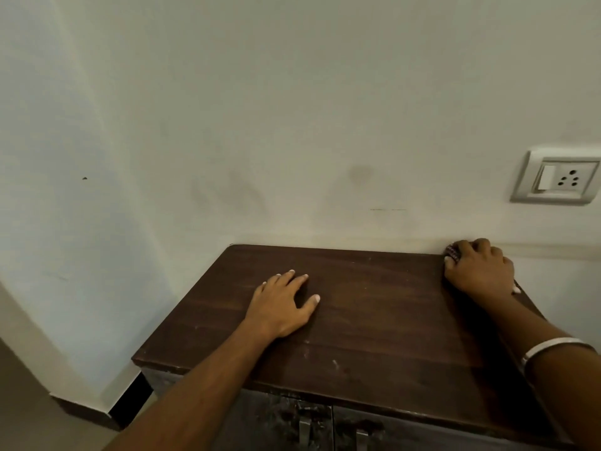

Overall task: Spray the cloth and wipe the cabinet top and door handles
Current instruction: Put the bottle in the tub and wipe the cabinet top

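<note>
A dark brown wooden cabinet top (374,323) fills the lower middle of the head view. My left hand (283,304) lies flat on it, palm down, fingers spread, holding nothing. My right hand (478,268) is curled at the far right corner of the top, pressing down on a small bunched cloth (452,251) with a dark pattern; only a bit of the cloth shows past my fingers. Below the front edge are two dark doors with metal handles (305,429), partly cut off by the frame. No spray bottle is in view.
A pale wall (292,125) rises right behind the cabinet. A white switch and socket plate (557,177) is on the wall at the right. A wall corner and dark skirting (130,402) stand to the left of the cabinet. A white bangle (549,346) circles my right wrist.
</note>
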{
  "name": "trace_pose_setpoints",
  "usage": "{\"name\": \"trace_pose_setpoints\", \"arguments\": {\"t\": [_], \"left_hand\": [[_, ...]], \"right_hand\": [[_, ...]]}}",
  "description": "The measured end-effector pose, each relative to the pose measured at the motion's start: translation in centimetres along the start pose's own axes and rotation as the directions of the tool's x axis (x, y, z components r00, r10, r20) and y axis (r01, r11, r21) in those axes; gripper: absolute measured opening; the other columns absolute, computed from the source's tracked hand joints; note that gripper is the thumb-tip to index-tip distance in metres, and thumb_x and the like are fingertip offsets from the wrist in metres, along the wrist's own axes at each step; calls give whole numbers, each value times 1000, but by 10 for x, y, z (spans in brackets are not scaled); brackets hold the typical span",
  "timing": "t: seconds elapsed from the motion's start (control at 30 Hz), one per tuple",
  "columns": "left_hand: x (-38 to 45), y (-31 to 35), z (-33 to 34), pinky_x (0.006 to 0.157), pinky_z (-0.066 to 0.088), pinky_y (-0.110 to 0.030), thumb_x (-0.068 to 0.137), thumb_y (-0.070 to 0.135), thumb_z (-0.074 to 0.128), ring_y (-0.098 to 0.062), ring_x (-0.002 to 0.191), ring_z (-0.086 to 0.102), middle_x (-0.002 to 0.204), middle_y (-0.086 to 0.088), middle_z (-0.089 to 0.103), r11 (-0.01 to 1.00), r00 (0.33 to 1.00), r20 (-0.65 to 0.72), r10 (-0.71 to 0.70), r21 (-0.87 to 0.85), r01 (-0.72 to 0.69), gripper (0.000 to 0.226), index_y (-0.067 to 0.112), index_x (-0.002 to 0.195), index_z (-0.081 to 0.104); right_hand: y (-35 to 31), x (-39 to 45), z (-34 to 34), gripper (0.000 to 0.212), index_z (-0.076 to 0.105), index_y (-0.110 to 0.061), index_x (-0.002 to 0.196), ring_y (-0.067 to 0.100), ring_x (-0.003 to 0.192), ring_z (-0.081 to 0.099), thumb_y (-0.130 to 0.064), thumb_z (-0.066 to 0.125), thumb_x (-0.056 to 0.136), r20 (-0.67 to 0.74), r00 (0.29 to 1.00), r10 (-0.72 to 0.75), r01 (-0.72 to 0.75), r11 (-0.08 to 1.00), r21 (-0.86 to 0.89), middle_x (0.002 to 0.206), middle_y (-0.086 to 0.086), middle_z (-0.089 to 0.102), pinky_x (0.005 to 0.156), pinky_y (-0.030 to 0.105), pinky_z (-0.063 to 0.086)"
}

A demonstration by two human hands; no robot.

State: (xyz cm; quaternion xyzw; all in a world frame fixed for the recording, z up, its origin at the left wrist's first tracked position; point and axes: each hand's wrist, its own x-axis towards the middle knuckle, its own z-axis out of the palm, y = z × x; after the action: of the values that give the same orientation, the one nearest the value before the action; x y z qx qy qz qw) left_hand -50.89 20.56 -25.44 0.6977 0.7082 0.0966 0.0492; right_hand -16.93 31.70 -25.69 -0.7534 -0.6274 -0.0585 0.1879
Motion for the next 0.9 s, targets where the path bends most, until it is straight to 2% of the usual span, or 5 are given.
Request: {"name": "trace_pose_setpoints", "arguments": {"t": [0.33,0.4,0.53,0.7,0.9], "left_hand": [[-29,0,3,120,10,-39,93,57,33,-18,147,13,159,2,21,995,997,-70,-33,-91,27,62,31,148,27],[-41,-2,2,120,10,-38,93,57,33,-18,147,14,159,2,21,995,997,-68,-43,-93,37,61,31,148,27],[-62,-1,0,121,10,-40,93,56,33,-19,147,12,159,1,19,993,996,-52,-66,-98,61,62,29,149,26],[-87,8,4,121,11,-39,94,52,35,-18,146,15,158,2,23,987,990,-107,-90,-144,74,59,28,148,29],[-103,12,11,120,14,-34,94,44,38,-14,143,24,152,4,34,976,972,-214,-100,-212,53,52,26,143,39]], "right_hand": [[4,-49,-24,50,39,-34,145,21,138,36,-46,38,97,148,931,-332,319,941,110,154,0,34,113,39,33],[18,-59,-32,50,37,-34,146,19,139,35,-46,38,97,166,933,-321,303,945,125,155,-1,31,114,37,32],[48,-75,-45,49,38,-35,146,21,140,35,-45,37,97,159,969,-188,174,980,98,156,0,30,114,38,32],[39,-100,-54,50,38,-34,146,21,142,32,-44,37,97,144,984,-101,92,993,70,157,1,29,115,37,29],[-3,-146,-57,51,32,-37,147,18,143,28,-48,34,97,159,955,-249,233,966,110,159,-1,25,116,36,27]]}}
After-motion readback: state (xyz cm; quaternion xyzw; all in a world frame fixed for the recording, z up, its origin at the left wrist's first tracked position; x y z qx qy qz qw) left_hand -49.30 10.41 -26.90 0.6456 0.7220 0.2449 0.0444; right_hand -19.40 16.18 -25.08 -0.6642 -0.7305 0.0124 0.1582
